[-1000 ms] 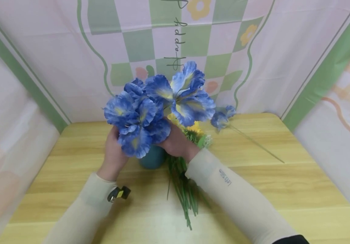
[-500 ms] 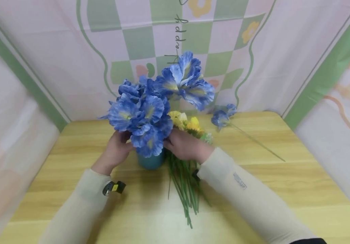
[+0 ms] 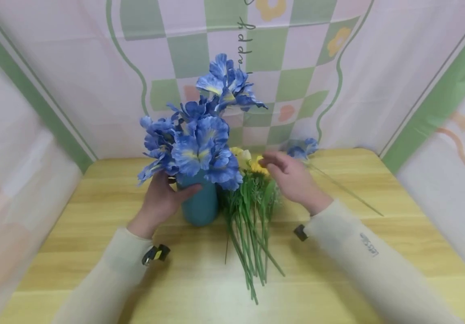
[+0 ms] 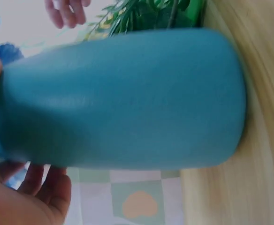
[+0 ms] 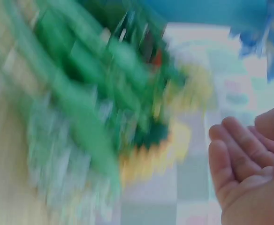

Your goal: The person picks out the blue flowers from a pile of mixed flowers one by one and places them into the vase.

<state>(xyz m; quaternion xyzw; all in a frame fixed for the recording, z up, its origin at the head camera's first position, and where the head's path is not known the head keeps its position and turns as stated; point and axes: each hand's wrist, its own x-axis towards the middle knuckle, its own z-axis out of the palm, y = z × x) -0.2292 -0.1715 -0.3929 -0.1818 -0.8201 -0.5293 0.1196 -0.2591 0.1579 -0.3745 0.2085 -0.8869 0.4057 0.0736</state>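
A teal vase [image 3: 200, 207] stands upright on the table, full of blue artificial irises [image 3: 197, 148]. My left hand [image 3: 161, 202] holds the vase near its neck, thumb across the front and fingers around the far side. The left wrist view shows the smooth vase body [image 4: 127, 101] with that hand [image 4: 29, 197] at its neck. Right of the vase, my right hand [image 3: 293, 180] hovers loosely curled over a bunch of yellow flowers [image 3: 258, 165] and greenery. In the right wrist view its palm [image 5: 254, 173] holds nothing, and the blooms beside it are blurred.
Green stems [image 3: 252, 243] of the bunch fan toward the front of the wooden table [image 3: 110, 193]. A single blue iris [image 3: 305, 148] lies at the back right, its thin stem pointing frontward. A printed checkered cloth [image 3: 264, 49] hangs behind.
My right hand has left the blue irises and moved right, over the yellow flowers. The irises sit turned and more upright in the vase. My left hand now holds the vase neck.
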